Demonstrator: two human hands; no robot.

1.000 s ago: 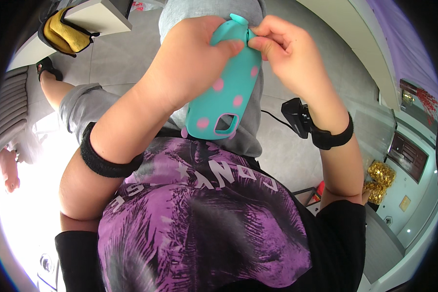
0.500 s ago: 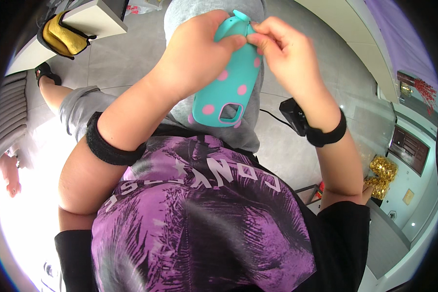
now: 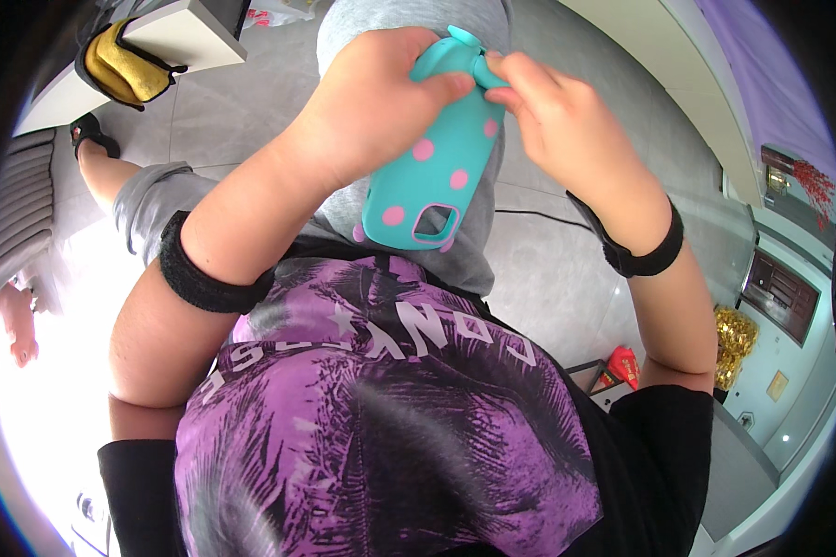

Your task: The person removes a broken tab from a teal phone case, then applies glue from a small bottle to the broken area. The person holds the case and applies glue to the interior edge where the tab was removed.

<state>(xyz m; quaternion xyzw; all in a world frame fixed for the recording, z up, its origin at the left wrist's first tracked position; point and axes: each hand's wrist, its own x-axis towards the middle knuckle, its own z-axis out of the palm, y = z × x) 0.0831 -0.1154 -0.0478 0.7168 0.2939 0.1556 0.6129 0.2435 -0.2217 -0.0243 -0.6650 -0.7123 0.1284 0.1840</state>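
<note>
A turquoise phone case (image 3: 418, 190) with pink dots lies over my grey-trousered leg, its pink-rimmed camera opening (image 3: 435, 223) at the near end. My left hand (image 3: 381, 97) is closed on the case's far left edge, thumb pressed across its back. At the far right corner, the fingers of my right hand (image 3: 567, 111) pinch a rounded turquoise flap (image 3: 486, 72) that sticks out from the case. A second turquoise lobe (image 3: 463, 37) stands up at the far edge. Whether a phone sits inside, I cannot tell.
A yellow cloth with black edging (image 3: 125, 70) hangs on a white tabletop (image 3: 195, 37) at the far left. Black straps circle both my arms, and a black cable (image 3: 539, 215) runs to the right one. Grey floor tiles (image 3: 241, 102) lie below. A white cabinet (image 3: 641, 56) stands at right.
My right hand has shifted a little to the right with its wrist turned, and the rounded flap now shows between its fingers. The case's near end has moved slightly nearer; my left hand keeps its grip.
</note>
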